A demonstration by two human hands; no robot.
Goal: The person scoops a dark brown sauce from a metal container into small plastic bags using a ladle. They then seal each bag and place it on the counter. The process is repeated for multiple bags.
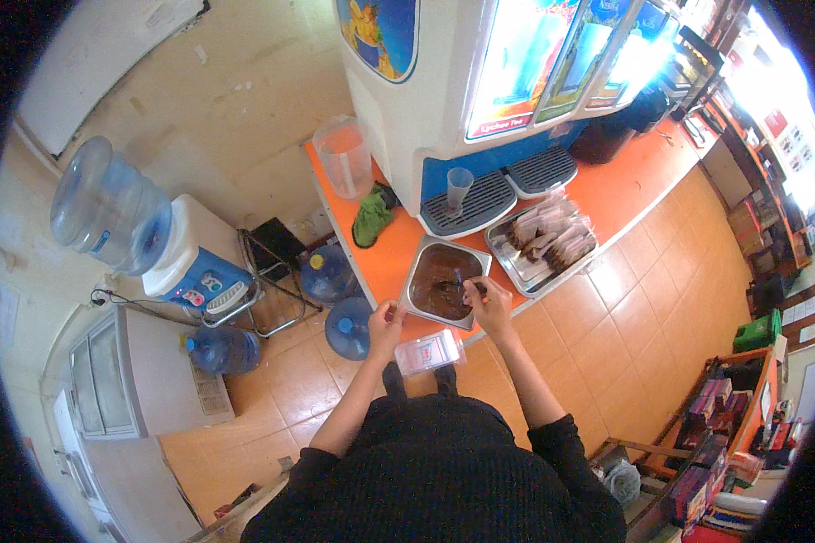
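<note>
A square metal pan (413,303) with dark brown contents (438,271) rests on the orange counter (380,271). My right hand (490,302) is over the pan's right side, its fingers closed on a small thing that looks like a utensil handle; its lower end is hidden. My left hand (387,322) is at the pan's lower left corner, fingers bent; whether it grips the rim is unclear. A stack of clear plastic bags with printing (429,352) lies at the counter's near edge. To the right, a metal tray (531,288) holds several small filled plastic packets (550,231).
A drink dispenser (407,129) stands behind the pan, with a clear plastic cup (459,184) on its drip tray. A green cloth (372,218) and a plastic pitcher (344,159) are at the left. Large water bottles (348,329) stand on the floor beside the counter.
</note>
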